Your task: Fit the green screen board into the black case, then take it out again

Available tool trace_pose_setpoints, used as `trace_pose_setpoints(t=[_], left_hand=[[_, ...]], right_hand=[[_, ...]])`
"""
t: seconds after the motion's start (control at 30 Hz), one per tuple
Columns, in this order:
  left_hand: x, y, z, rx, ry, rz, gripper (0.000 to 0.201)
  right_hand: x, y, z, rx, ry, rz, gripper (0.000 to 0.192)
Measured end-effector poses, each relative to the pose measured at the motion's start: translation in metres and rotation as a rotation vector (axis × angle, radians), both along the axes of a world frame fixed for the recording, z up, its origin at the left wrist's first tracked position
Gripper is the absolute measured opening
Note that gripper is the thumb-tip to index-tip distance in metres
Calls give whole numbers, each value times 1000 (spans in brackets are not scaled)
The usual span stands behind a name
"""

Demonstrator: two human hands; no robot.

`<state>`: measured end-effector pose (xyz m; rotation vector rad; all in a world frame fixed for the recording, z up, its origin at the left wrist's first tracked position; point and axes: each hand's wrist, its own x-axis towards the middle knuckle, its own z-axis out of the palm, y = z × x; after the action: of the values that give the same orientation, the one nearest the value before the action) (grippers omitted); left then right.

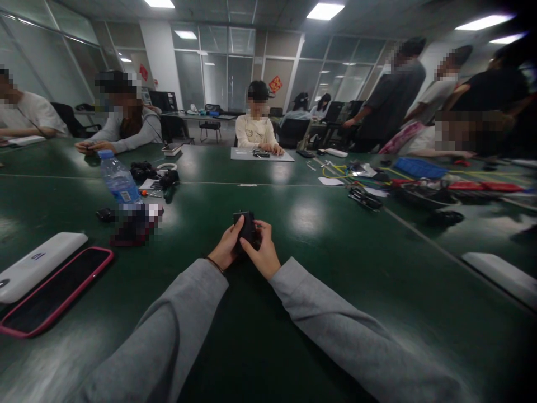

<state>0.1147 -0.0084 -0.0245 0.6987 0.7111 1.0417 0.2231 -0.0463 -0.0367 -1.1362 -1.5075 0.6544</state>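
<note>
One green table (335,268) carries everything. Toward its left edge lie a phone (54,291), a white case (37,263) and a bottle (119,182). Near the middle, the left hand (225,248) and right hand (263,254) together grip a small black box (244,226), fingers closed round it.

Single view, head-mounted on the seated person, facing forward and down across the green table (335,263). Both grey sleeves enter from the lower edge; the hands sit close, just below frame centre. Wide lens bends the table edges. Beyond the table, the far glass wall (226,67) is well distant
</note>
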Motion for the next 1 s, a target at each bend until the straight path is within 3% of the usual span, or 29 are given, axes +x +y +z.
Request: trace_pose_setpoints(t=[0.47, 0.63, 0.83, 1.0], left_hand=[[-1, -2, 0, 5, 9, 17, 53], [-2, 0, 2, -54, -69, -34, 69], [-9, 9, -3, -109, -222, 24, 63], [-11, 11, -1, -120, -335, 23, 60]], right_hand=[[0, -3, 5, 59, -50, 13, 47], [-1, -5, 6, 56, -12, -29, 53], [3, -1, 6, 98, 97, -133, 55], [12, 10, 0, -1, 135, -75, 56]])
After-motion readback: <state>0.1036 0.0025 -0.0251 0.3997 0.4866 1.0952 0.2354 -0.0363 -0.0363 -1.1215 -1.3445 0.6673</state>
